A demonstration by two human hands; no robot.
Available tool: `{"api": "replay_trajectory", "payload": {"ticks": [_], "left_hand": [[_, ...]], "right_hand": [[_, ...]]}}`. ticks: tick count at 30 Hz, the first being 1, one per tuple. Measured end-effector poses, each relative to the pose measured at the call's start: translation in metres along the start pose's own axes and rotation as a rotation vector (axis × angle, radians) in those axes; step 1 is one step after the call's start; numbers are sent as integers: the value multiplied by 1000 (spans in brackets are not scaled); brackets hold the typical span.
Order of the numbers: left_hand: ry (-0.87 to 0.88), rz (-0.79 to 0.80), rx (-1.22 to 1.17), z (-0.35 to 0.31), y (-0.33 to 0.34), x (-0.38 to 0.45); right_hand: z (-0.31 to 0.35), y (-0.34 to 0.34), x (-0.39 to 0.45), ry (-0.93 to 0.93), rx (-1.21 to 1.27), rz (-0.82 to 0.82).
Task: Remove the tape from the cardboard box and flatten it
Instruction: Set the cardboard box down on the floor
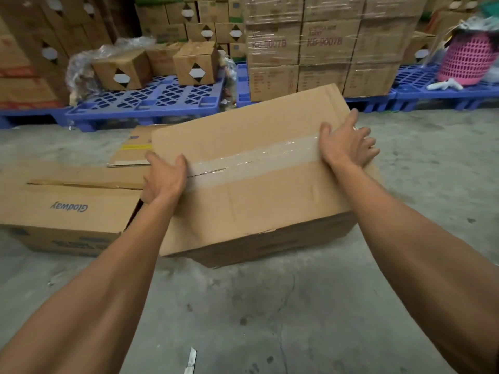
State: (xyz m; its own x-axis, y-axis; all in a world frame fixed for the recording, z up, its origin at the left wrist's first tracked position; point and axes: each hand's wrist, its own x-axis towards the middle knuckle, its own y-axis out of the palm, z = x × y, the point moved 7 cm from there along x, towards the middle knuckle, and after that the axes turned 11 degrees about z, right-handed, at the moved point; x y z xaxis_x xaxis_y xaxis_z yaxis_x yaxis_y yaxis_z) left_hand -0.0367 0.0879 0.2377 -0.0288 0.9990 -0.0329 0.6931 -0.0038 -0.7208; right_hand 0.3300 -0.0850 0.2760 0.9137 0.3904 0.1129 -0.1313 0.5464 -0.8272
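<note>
My left hand and right hand, fingers curled over opposite ends of taped cardboard box on concrete floor.

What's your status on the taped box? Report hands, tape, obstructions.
Left hand and right hand grip opposite ends of the cardboard box. Clear tape still on the top seam. Glodway box touching its left side.
</note>
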Motion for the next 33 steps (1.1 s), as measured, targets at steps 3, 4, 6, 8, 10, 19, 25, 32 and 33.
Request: {"api": "replay_trajectory", "payload": {"ticks": [3,4,6,8,10,19,25,32,33], "left_hand": [[56,45,132,-6,-3,13],[56,56,161,-1,1,15],[34,105,216,21,16,17],[15,191,303,46,35,18],[17,248,347,58,43,22],[264,312,104,43,36,40],[248,290,247,42,45,46],[36,405,579,37,68,24],[51,379,576,38,69,21]], "right_hand": [[-12,29,-4,3,-78,161],[-19,43,-9,7,-102,223],[-33,70,-22,-6,-161,323],[-39,90,-32,-29,-235,389],[-36,98,-33,-57,-276,401],[-33,88,-20,-109,-121,332],[-29,87,-17,-119,-28,297],[-17,99,-25,-243,-267,327],[-14,106,-29,-266,-312,352]]}}
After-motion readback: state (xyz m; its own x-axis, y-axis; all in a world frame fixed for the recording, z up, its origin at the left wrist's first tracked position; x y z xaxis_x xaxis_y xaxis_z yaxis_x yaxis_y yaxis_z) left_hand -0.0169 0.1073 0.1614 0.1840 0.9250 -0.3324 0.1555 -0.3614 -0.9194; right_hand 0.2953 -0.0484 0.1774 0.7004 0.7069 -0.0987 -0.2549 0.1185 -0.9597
